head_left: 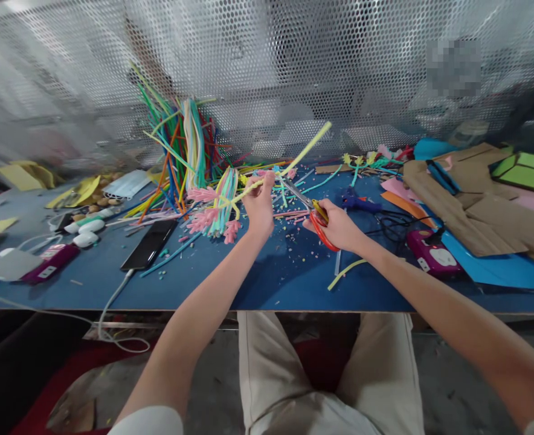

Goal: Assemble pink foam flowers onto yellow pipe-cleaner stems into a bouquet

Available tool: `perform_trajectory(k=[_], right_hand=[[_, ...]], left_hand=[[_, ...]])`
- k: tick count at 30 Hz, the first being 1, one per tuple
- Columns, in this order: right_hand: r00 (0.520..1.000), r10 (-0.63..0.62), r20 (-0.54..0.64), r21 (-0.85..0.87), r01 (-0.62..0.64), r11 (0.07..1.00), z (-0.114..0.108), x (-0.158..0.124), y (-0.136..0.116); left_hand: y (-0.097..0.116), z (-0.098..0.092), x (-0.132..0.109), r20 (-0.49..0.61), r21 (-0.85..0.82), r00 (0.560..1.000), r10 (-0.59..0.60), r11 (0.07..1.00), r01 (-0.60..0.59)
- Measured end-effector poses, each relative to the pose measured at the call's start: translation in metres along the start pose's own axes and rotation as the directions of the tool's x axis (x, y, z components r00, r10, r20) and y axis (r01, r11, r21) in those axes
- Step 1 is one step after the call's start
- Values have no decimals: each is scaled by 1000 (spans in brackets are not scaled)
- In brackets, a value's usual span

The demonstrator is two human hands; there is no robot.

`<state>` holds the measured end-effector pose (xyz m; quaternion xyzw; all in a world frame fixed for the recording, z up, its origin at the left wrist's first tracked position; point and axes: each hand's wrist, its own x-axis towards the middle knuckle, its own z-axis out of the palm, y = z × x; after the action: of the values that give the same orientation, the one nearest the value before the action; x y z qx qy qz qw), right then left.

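My left hand (260, 203) pinches a pale yellow pipe cleaner (310, 145), whose long straight end slants up to the right. The part of it left of my fingers looks twisted or curled. My right hand (333, 225) grips a pair of scissors (320, 226) with red and yellow handles. Their blades point up and left and lie close to the pipe cleaner by my left fingertips; whether they touch it I cannot tell. Just left of my left hand lies a bunch of pink-tipped pipe cleaner flowers (203, 211) with pale green and white stems.
A tall bundle of coloured pipe cleaners (189, 145) leans near the perforated metal panel (339, 78). A black phone (149, 244) lies left, a blue glue gun (360, 202) right. Brown paper (475, 205) and purple power blocks (432, 252) sit farther right. Small clippings dot the blue table (258, 284).
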<state>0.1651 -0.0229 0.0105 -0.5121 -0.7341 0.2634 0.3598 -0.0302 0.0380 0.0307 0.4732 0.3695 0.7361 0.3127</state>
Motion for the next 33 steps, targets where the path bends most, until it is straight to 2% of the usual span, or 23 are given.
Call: perform_trajectory(k=[3, 5, 10, 15, 23, 33], right_hand=[[1000, 16, -27, -11, -16, 1000, 0, -1, -4], [999, 30, -19, 9, -30, 1000, -1, -2, -7], [999, 45, -12, 21, -44, 999, -3, -2, -9], [999, 50, 8, 18, -50, 999, -3, -2, -7], [997, 78, 30, 40, -79, 996, -5, -5, -8], [998, 66, -5, -184, -66, 981, -21, -3, -11]], left_hand=[[-1, 2, -4, -15, 34, 993, 117, 993, -116], [1, 3, -7, 0, 86, 989, 151, 985, -150], [5, 3, -16, 82, 290, 978, 190, 934, -206], [3, 3, -20, 118, 385, 971, 206, 892, -236], [8, 0, -25, 203, 424, 946, 255, 848, -319], [13, -8, -16, 300, 400, 909, 289, 827, -394]])
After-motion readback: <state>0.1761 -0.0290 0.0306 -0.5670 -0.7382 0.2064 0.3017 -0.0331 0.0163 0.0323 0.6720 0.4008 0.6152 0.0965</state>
